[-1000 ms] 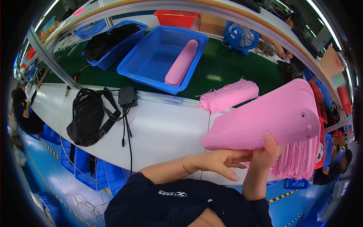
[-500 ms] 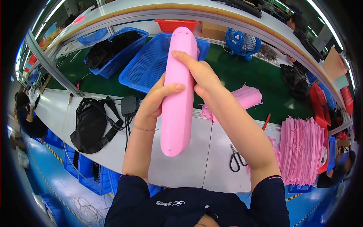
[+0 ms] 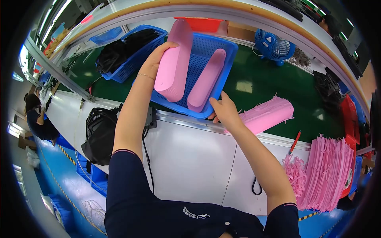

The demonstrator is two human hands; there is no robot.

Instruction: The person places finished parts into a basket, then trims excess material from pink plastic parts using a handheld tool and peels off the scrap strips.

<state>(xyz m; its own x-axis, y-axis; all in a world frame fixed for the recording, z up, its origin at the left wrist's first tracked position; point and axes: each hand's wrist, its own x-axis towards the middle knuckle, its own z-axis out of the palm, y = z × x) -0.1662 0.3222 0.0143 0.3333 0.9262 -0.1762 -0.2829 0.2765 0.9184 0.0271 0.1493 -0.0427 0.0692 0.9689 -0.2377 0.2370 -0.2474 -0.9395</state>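
Note:
My left hand [image 3: 159, 56] grips a thick stack of long pink pieces with rounded ends [image 3: 174, 65], holding it tilted over the left side of a blue perforated basket [image 3: 231, 53]. The fingers behind the stack are hidden. A second pink stack [image 3: 207, 81] lies lengthwise inside the basket, along its right side. At the basket's near right corner, my right hand [image 3: 225, 109] is closed on the rim, thumb on top and fingers below. Just right of this hand, a rolled pink bundle with ragged edges [image 3: 268, 114] rests at the edge of the green surface.
Black items fill another blue basket [image 3: 137, 65] at the left. A blue fan [image 3: 274, 47] stands behind. A black bag [image 3: 101, 137] with cables lies on the white table [image 3: 190, 166]. Pink strips [image 3: 327, 174] and a red pen [image 3: 295, 141] are at right. A shelf edge crosses above.
Both hands held the pink stack before; now only my left hand has it, farther left over the basket. My right hand has moved down to the basket rim. The second stack now shows inside.

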